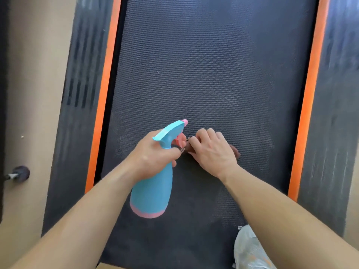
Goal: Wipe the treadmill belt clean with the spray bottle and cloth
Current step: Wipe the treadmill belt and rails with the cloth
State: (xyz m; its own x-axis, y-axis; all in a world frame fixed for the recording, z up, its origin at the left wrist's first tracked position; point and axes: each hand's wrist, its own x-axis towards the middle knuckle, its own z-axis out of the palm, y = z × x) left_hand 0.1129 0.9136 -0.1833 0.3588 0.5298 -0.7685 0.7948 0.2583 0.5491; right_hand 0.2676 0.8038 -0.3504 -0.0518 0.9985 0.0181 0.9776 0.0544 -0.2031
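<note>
Dark textured treadmill belt (204, 65) fills the middle of the head view, running away from the camera. Faint paler smears show on it around the hands.

Cloth (236, 151): brownish, lying on the belt about mid-frame, mostly hidden under the right hand (211, 150). Only its edges poke out, one on the far right side of the hand and one near the thumb. Right hand is knuckles-up, fingers curled and bunched close together, gripping the cloth against the belt. Can't tell how the cloth is folded.

Spray bottle (153, 191): blue body, pink band at the base, blue head, pink nozzle (184, 122) and pink trigger (177, 140). It's held above the belt, just left of the cloth, tilted with the base toward the camera and the nozzle pointing away and slightly right. Left hand (153, 154) is wrapped round the neck just under the head, fingers curled tight, fingertips showing on the right side of the neck. Can't tell whether a finger sits on the trigger. Trigger is just beside the right hand's fingertips; whether they touch isn't clear.

Outward from there:
- orange strip (104, 94) along the belt's left edge, a matching one (310, 94) on the right
- dark ribbed side rail (77, 94) outside each strip
- beige floor (33, 94) beyond the left rail
- small dark round object (20, 172) with a short rod on the floor at far left, too blurred to identify
- pale grey shoe (248, 249) on the belt at the bottom right, near the right forearm
</note>
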